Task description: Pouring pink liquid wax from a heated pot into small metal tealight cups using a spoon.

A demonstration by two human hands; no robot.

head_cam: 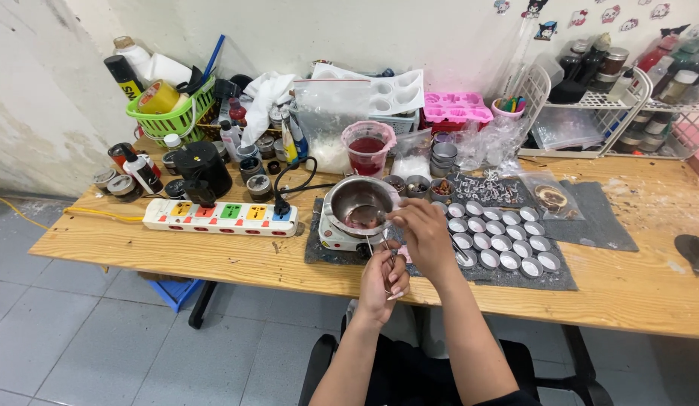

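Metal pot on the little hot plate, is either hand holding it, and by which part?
The left hand grips the metal pot by its thin handle. The right hand holds a small utensil at the pot's rim; which part cannot be told.

Both forearms come up from the bottom edge, bare, and lie close together. The left hand (pixel 381 280) is lower and nearer the body, its fingers curled inward and the nails visible. The right hand (pixel 422 229) reaches further forward, palm down, with the fingers bent and pinched together at the tips.
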